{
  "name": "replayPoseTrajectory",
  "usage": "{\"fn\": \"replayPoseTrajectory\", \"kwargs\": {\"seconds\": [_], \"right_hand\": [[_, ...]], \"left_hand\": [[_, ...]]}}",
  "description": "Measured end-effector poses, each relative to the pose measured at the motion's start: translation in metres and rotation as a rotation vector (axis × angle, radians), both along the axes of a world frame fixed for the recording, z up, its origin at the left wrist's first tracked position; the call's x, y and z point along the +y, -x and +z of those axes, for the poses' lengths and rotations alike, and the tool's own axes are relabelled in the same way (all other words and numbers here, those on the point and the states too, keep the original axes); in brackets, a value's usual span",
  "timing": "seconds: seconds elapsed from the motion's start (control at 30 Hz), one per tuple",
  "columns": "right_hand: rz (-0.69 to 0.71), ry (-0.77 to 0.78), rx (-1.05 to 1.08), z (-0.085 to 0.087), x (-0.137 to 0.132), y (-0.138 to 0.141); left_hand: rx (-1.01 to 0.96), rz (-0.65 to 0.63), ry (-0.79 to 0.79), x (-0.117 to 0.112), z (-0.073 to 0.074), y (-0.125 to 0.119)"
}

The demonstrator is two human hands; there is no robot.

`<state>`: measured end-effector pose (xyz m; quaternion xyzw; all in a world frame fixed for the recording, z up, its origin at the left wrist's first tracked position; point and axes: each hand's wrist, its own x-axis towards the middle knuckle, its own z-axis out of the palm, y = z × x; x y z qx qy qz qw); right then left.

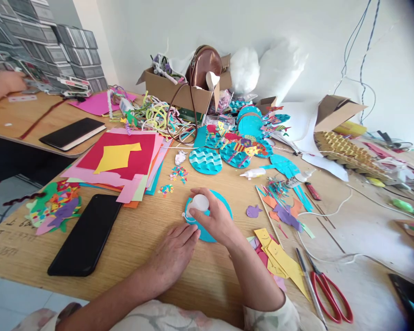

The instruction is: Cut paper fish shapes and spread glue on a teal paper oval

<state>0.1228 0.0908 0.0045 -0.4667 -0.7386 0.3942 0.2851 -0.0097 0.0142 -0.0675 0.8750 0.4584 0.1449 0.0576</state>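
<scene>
A round blue paper disc (224,207) lies on the table in front of me. Over its left part, my right hand (215,216) grips a white glue bottle (200,201), its round base turned up toward me; the tip is hidden. My left hand (175,248) rests on the table with its fingers stretched out side by side, fingertips at the disc's near left edge. A narrow blue strip runs along the disc's left rim, by a small white piece (184,214) that I cannot make out.
A black phone (86,234) and stacked coloured paper (117,151) lie left. Decorated blue discs (205,161) and another glue bottle (253,173) sit behind. Paper scraps (283,262), red-handled scissors (331,294) and a white cable (345,262) are right. Another person's hand (8,82) shows far left.
</scene>
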Motion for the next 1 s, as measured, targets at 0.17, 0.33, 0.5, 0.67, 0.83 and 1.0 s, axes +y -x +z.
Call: {"fn": "replayPoseTrajectory", "kwargs": {"seconds": [0.17, 0.33, 0.5, 0.67, 0.83, 1.0], "right_hand": [[0.093, 0.191, 0.193, 0.000, 0.007, -0.009], [0.138, 0.259, 0.247, -0.002, 0.014, -0.015], [0.129, 0.237, 0.216, -0.003, 0.017, -0.018], [0.101, 0.146, 0.130, -0.007, 0.018, -0.017], [0.131, 0.188, 0.184, -0.011, 0.018, -0.015], [0.146, 0.176, 0.140, -0.010, 0.018, -0.017]], "left_hand": [[-0.033, 0.020, -0.009, -0.002, -0.005, 0.001], [-0.035, 0.001, -0.026, -0.003, -0.006, 0.003], [-0.034, -0.004, -0.056, -0.001, -0.008, 0.003], [-0.031, -0.026, -0.076, -0.001, -0.007, 0.003], [-0.049, 0.006, -0.058, -0.002, -0.007, 0.003], [-0.067, -0.014, -0.076, -0.002, -0.008, 0.003]]}}
